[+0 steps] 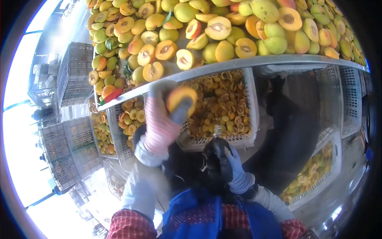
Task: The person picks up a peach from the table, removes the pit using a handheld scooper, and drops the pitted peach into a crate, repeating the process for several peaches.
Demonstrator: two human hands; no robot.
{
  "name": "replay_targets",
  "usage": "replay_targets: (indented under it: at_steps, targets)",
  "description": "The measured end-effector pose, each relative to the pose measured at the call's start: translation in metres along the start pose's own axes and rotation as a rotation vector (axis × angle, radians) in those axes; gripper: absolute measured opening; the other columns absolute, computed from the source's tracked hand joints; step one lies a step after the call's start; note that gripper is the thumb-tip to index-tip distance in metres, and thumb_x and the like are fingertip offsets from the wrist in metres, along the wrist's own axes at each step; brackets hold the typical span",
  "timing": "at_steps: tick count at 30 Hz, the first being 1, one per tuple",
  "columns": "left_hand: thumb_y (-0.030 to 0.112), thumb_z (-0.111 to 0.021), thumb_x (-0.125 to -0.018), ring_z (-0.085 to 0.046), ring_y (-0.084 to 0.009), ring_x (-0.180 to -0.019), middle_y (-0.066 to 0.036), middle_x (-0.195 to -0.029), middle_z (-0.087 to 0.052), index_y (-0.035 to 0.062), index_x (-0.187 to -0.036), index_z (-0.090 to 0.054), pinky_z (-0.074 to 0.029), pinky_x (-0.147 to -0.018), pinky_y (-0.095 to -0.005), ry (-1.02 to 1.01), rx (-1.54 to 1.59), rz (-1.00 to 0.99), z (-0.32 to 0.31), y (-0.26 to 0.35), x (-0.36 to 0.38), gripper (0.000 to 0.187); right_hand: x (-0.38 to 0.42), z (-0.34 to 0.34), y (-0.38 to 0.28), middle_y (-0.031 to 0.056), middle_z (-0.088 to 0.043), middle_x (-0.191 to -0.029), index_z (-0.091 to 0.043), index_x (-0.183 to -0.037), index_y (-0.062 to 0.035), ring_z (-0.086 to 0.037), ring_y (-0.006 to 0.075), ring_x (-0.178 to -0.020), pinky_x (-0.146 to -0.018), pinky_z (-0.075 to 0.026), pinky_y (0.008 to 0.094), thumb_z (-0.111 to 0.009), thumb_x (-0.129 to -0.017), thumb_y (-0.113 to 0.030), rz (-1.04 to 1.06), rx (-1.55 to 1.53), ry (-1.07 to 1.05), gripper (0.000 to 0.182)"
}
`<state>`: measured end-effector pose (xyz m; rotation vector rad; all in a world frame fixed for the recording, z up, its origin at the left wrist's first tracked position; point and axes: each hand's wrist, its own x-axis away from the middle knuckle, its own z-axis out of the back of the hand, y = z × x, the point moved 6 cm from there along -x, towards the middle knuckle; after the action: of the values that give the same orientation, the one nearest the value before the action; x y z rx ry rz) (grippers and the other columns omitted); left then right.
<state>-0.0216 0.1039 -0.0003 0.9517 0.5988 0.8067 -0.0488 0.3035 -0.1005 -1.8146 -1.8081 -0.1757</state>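
My left hand [162, 115], in a pink-striped glove with grey fingers, is raised just below the table's metal rim. It is closed round a peach half [184, 98], its orange cut face partly showing and smeared by motion. Lower and to the right, my right hand [227, 165] wears a blue glove with black-coated fingers. Those fingers wrap round a small metal-tipped tool [217, 130], whose tip points away from me; the rest is hidden in the grip. Below and beyond both hands lies a white crate [253, 107] holding many cut peach pieces.
Whole and halved peaches [218, 28] cover the table behind its curved metal rim [238, 64]. Another crate of fruit [318, 169] stands low at right, and more fruit crates [115, 131] at left. Stacked crates [73, 75] stand farther left. A dark-clothed leg [288, 135] extends below the table.
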Motion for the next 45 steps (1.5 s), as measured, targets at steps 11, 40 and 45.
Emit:
replay_targets:
  at_steps: [11, 40, 45]
  targets:
    - [0.037, -0.048, -0.097, -0.056, -0.0120, -0.089, -0.007, -0.098, -0.060, 0.0025, -0.111, -0.058, -0.045, -0.082, -0.0258, 0.119, 0.562, 0.513, -0.046, 0.001, 0.104, 0.039, 0.018, -0.020, -0.011, 0.0048, -0.062, -0.089, -0.049, -0.118, 0.0009, -0.057, 0.0123, -0.073, -0.061, -0.047, 0.0275, -0.059, -0.089, -0.014, 0.506, 0.828, 0.054, 0.035]
    - [0.044, -0.049, -0.094, -0.055, -0.0091, -0.070, -0.005, -0.079, -0.062, 0.0021, -0.102, -0.061, -0.045, -0.066, -0.0233, -0.364, 0.557, 0.505, -0.055, -0.019, 0.121, 0.045, 0.058, -0.055, 0.036, -0.0025, -0.038, -0.055, -0.047, -0.084, -0.0125, -0.034, 0.0089, -0.038, -0.033, -0.028, 0.0252, -0.038, -0.094, -0.056, -0.764, -0.965, -0.615, 0.046]
    - [0.044, -0.053, -0.091, -0.061, -0.0168, -0.080, -0.008, -0.086, -0.064, 0.0035, -0.100, -0.061, -0.050, -0.075, -0.0295, -0.041, 1.152, 0.939, -0.075, -0.046, 0.150, 0.042, 0.055, -0.061, 0.024, -0.0017, -0.039, -0.056, -0.046, -0.084, -0.0111, -0.035, 0.0087, -0.039, -0.033, -0.031, 0.0256, -0.038, -0.093, -0.057, -0.728, -1.009, -0.740, 0.048]
